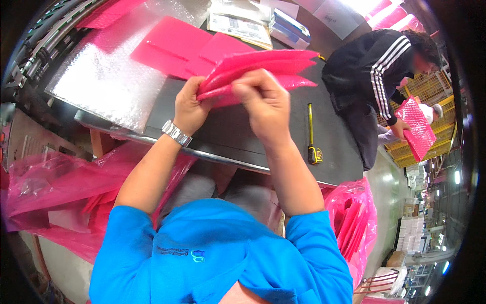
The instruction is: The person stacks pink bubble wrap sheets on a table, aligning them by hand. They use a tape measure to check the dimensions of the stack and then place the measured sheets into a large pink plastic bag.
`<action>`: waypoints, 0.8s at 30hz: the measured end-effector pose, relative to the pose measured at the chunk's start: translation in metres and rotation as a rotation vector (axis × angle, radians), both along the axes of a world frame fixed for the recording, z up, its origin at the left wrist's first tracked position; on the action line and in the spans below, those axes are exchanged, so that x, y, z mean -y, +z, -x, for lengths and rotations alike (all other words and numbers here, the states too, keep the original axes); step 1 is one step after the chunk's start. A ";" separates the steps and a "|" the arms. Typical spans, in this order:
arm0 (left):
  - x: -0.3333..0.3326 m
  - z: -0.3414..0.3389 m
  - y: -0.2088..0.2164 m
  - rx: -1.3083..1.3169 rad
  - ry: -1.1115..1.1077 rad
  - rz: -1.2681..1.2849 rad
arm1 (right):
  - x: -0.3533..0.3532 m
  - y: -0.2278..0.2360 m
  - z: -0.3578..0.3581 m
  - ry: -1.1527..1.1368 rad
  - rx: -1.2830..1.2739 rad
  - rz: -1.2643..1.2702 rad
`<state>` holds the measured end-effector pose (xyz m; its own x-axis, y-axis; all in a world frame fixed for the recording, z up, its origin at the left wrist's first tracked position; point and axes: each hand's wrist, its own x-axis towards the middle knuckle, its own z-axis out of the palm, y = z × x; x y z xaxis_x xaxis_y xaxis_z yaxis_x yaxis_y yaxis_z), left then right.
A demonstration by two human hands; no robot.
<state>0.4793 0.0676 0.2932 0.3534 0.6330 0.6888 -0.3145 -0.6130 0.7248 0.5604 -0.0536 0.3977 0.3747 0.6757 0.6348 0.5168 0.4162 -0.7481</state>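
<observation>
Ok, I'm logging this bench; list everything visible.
Table: one, dark, centre
Held pouches: several, pink, centre
Flat pouches: several, pink, table
Bubble wrap: uncounted, clear, left
Papers: several, whitish, far side
Stack: one, bluish, beside papers
Tape measure: one, yellow, right
Bags: two, pink, near table
Colleague: one, dark clothes, right, holding pink pouch
Fence: one, yellow, right
Watch: one, silver, left wrist
Shirt: one, blue, bottom
Left hand: one, bare, gripping pouches
Right hand: one, bare, centre

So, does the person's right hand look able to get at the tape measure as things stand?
Probably yes: the tape measure lies uncovered on the dark tabletop, right of the right forearm, with nothing visible blocking it. The right hand is at the pink pouches, though.
</observation>
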 end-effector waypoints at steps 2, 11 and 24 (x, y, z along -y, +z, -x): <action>-0.009 0.004 -0.004 0.036 0.106 -0.031 | 0.013 -0.004 -0.001 0.100 -0.437 -0.198; -0.028 0.024 -0.015 0.027 0.289 0.056 | 0.058 -0.059 -0.036 -0.032 -0.471 -0.130; -0.012 0.017 -0.022 -0.103 0.240 -0.044 | 0.036 -0.018 -0.005 -0.210 0.264 -0.043</action>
